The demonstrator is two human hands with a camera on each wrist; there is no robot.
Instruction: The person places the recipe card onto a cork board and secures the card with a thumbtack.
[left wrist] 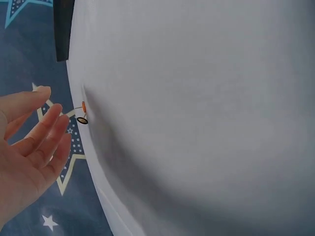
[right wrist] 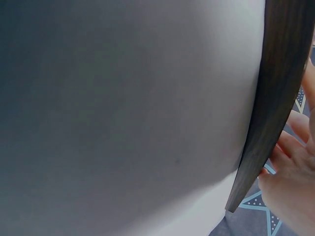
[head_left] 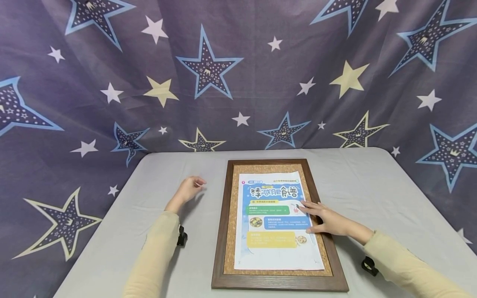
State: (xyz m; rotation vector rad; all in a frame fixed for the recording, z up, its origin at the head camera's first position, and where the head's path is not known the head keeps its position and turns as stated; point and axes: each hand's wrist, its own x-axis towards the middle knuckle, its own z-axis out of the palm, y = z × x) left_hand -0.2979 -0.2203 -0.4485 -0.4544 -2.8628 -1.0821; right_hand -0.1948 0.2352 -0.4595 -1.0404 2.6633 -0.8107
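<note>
A printed sheet (head_left: 277, 258) with blue, green and yellow blocks lies on a cork board (head_left: 229, 231) in a brown wooden frame (head_left: 279, 282). My right hand (head_left: 328, 219) rests over the right side of the sheet and frame, fingers spread and touching the paper's right edge. To the left of the board, my left hand (head_left: 189, 191) hovers over the table with loosely bent fingers and nothing visibly held. In the left wrist view, just beyond those fingertips, lie an orange-headed pin (left wrist: 84, 106) and a dark, gold-centred pin (left wrist: 82, 120). The head view does not show these pins clearly.
The table has a pale grey cloth (head_left: 354, 174). Behind it hangs a purple-grey curtain (head_left: 238, 82) printed with stars. A black wrist device (head_left: 181, 236) sits at the left sleeve, and another black wrist device (head_left: 369, 265) at the right sleeve.
</note>
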